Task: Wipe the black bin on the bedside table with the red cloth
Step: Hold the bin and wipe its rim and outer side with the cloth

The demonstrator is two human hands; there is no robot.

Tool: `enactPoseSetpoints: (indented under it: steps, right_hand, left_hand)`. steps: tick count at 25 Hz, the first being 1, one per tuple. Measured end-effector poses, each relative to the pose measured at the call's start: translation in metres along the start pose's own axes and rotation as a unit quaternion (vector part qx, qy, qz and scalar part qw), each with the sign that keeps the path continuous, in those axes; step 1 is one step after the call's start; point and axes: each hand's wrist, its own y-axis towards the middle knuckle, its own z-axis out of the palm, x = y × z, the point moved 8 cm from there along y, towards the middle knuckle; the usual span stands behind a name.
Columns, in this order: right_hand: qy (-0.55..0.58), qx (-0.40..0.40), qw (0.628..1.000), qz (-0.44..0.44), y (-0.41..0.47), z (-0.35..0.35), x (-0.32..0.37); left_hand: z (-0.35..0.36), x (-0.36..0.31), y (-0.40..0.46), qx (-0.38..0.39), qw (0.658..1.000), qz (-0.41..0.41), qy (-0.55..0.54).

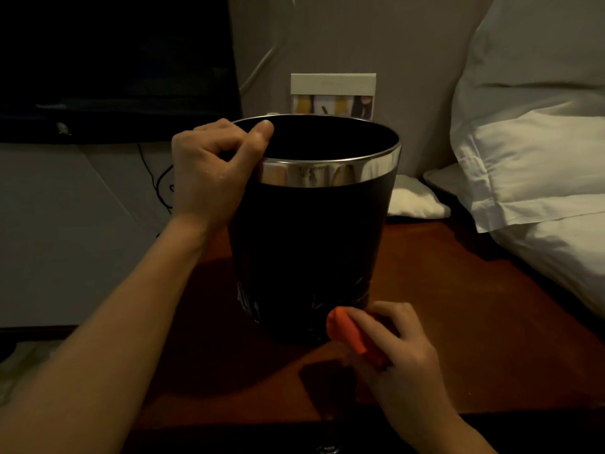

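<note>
Round black bin with a chrome rim band (311, 244) stands upright on the dark reddish wooden bedside table (458, 339). Left hand (212, 168) pinches the bin's left rim to steady it. Right hand (397, 347) clutches the bunched red cloth (347, 332) against the bin's lower right wall. Wiping looks underway at the base; next move likely calls for working the cloth up the wall.

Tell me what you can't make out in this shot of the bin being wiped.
- Head view: the far side and base of the black bin, hidden by its own body.
- Most of the red cloth, covered by the right hand.
- The left hand fingertips, curled over the rim.
- The card behind the bin: its print is too small and its lower part hidden.
- Whether dirt remains: too dim.
</note>
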Motion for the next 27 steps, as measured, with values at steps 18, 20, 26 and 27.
enactPoseSetpoints:
  steps: [18,20,26,27]
  right_hand:
    - [-0.104,0.058,0.979,-0.168,0.017,0.047,0.045]
    - [-0.063,-0.068,0.988,-0.124,0.038,0.007,0.04]
    - [-0.125,0.055,0.975,-0.176,0.009,0.058,0.049]
    - [-0.122,0.075,0.974,-0.177,0.003,0.062,0.042]
  left_hand:
    - [0.018,-0.043,-0.027,-0.019,0.994,0.078,0.071]
    - [0.019,-0.042,-0.027,-0.019,0.994,0.083,0.068]
    - [0.02,-0.04,-0.026,-0.017,0.994,0.084,0.066]
    - [0.019,-0.037,-0.026,-0.009,0.995,0.082,0.059]
